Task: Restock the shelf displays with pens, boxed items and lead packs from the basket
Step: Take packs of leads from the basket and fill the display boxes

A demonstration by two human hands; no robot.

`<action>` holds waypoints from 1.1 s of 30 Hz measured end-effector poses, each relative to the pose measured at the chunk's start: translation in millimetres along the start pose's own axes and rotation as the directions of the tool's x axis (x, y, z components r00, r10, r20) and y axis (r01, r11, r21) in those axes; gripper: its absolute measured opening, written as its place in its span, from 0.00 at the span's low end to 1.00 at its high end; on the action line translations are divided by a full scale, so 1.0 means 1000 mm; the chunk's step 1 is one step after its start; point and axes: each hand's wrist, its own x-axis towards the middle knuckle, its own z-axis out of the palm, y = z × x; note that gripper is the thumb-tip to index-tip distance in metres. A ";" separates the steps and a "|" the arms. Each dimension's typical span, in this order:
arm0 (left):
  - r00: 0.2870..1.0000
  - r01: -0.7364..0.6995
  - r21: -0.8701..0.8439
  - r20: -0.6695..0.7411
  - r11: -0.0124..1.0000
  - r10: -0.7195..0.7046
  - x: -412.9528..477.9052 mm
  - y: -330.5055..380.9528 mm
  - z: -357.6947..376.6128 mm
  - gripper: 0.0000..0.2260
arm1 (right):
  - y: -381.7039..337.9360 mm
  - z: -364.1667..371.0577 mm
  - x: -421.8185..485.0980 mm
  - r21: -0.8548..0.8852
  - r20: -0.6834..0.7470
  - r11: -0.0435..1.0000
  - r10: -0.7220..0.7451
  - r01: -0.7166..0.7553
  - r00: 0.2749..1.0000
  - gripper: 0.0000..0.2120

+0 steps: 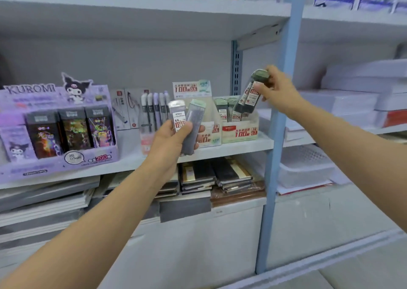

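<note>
My left hand (174,139) grips two lead packs (187,123), one with a white cap and one with a green cap, in front of the left display box (210,134). My right hand (278,88) holds two more lead packs (251,95), tilted with their lower ends over the right display box (240,132). That box holds several upright green-capped lead packs (226,109). A clear holder of pens (154,110) stands just left of my left hand. The basket is not in view.
A purple Kuromi display (57,130) fills the shelf's left side. A blue upright post (282,117) stands right of the boxes. Notebooks (220,176) are stacked on the shelf below. Paper reams (361,103) and a white tray (306,165) sit in the right bay.
</note>
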 end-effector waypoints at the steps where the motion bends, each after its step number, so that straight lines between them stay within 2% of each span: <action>1: 1.000 -0.004 -0.004 0.002 1.000 0.004 0.003 0.001 0.001 0.08 | 0.003 0.002 0.004 -0.024 -0.010 1.000 -0.006 0.005 1.000 0.06; 6: 1.000 -0.015 0.002 0.001 1.000 0.015 0.019 0.002 0.005 0.08 | 0.016 0.017 0.019 -0.119 0.035 0.992 -0.032 0.036 0.999 0.09; 12: 0.999 -0.029 0.001 0.014 1.000 0.029 0.028 -0.001 0.004 0.07 | 0.022 0.034 0.030 0.043 0.121 0.999 0.000 -0.005 0.993 0.08; 17: 1.000 -0.023 -0.015 0.019 1.000 0.023 0.029 -0.003 0.001 0.08 | 0.020 0.049 0.035 -0.052 0.217 0.998 -0.024 0.036 0.976 0.11; 23: 1.000 -0.008 -0.011 0.021 1.000 0.009 0.029 -0.005 -0.002 0.09 | 0.018 0.059 0.037 -0.083 0.214 0.997 0.010 0.008 0.977 0.16; 28: 1.000 0.000 -0.017 0.021 1.000 0.000 0.029 -0.003 -0.002 0.10 | 0.018 0.046 0.039 0.110 0.086 0.994 0.011 -0.021 0.996 0.11; 33: 1.000 0.006 -0.022 0.024 1.000 -0.006 0.029 -0.002 0.003 0.08 | 0.017 0.041 0.035 0.170 0.149 0.985 -0.034 0.008 0.988 0.09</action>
